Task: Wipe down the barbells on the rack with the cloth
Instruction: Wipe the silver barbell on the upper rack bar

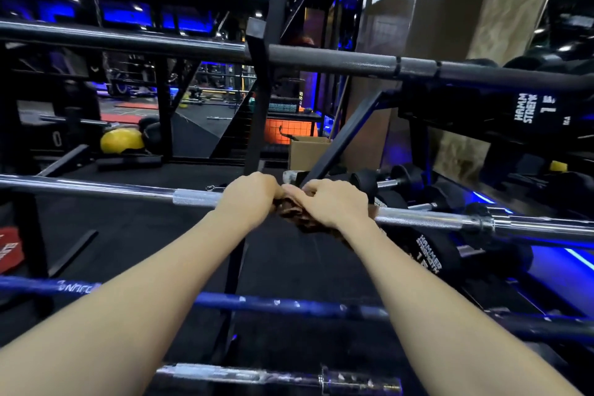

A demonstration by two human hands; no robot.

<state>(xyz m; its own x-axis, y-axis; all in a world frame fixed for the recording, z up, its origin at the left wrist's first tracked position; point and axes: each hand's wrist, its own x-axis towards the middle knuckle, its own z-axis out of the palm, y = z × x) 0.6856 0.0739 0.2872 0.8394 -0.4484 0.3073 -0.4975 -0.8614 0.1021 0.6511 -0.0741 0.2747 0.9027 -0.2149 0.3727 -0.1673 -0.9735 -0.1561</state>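
A silver barbell (128,191) lies across the middle of the black rack (262,100). A brown cloth (297,215) is bunched around this bar near the rack's upright. My left hand (249,194) grips the cloth and bar from above. Right beside it, my right hand (332,201) also grips the cloth on the bar, the two hands almost touching. A black barbell (337,61) rests on the level above, a blue barbell (289,304) on the level below, and another silver barbell (257,376) lowest, nearest me.
Black Hammer Strength dumbbells (430,259) sit on a rack at the right, close under the silver bar's sleeve. A cardboard box (308,151) stands behind the rack. A yellow ball (120,140) lies on the gym floor at back left. A pillar (482,0) rises at right.
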